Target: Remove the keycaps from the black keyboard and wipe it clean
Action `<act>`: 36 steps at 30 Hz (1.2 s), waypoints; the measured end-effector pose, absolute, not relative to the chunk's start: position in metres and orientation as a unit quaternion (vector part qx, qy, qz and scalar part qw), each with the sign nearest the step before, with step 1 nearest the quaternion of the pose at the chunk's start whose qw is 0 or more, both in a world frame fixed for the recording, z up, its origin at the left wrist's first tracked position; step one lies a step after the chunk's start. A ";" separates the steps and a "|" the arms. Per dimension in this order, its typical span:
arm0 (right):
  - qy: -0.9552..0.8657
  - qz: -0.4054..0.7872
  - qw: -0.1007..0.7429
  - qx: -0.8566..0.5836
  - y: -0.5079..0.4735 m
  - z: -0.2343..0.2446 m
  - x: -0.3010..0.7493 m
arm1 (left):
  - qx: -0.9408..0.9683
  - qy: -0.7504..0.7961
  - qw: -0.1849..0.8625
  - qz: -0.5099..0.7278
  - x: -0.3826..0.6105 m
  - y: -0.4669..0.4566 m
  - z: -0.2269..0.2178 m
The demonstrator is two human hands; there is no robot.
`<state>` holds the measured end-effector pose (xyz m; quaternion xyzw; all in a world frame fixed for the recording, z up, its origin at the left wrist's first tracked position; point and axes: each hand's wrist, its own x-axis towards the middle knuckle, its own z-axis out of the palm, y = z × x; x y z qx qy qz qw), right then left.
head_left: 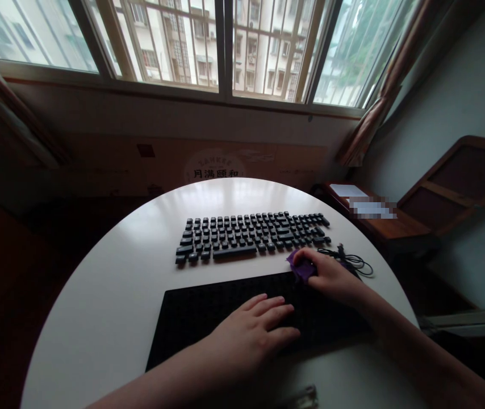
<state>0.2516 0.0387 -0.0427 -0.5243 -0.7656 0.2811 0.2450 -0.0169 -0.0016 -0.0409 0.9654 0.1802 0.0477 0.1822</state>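
A black keyboard base [200,307] without its keycaps lies on the round white table [93,295]. Flat on this base rests my left hand [253,329], its fingers stretched out and nothing held in it. My right hand [325,272] is closed round a crumpled purple cloth [302,267] and presses it at the base's far edge, toward the right. Beyond the base, loose black keycaps [234,251] stand in rows on the table, laid out like a keyboard. A coiled black cable [355,261] sits just past my right hand.
A small metallic object [306,396], partly cut off, lies near the table's front edge. To the right stands a wooden chair [413,224] with papers [347,190] on its seat. Behind the table are a cardboard panel [157,165] and a barred window [263,51].
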 end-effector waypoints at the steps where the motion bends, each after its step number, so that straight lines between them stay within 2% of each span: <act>1: -0.766 0.285 0.245 -0.522 0.038 -0.042 0.251 | 0.966 0.180 0.179 0.047 -0.017 -0.002 -0.042; 12: -0.754 0.231 0.265 -0.555 0.037 -0.046 0.239 | 0.965 0.180 0.179 0.065 -0.017 -0.002 -0.044; 21: -0.761 0.333 0.258 -0.494 0.041 -0.043 0.256 | 0.966 0.185 0.174 0.058 -0.017 -0.002 -0.044; 26: -0.746 0.292 0.279 -0.529 0.039 -0.046 0.251 | 0.964 0.183 0.183 0.063 -0.016 -0.002 -0.043; 31: -0.717 0.253 0.344 -0.550 0.032 -0.048 0.246 | 0.965 0.181 0.179 0.068 -0.017 -0.001 -0.046; 36: -0.609 0.228 0.540 -0.535 0.026 -0.041 0.278 | 0.965 0.179 0.178 0.070 -0.018 0.000 -0.046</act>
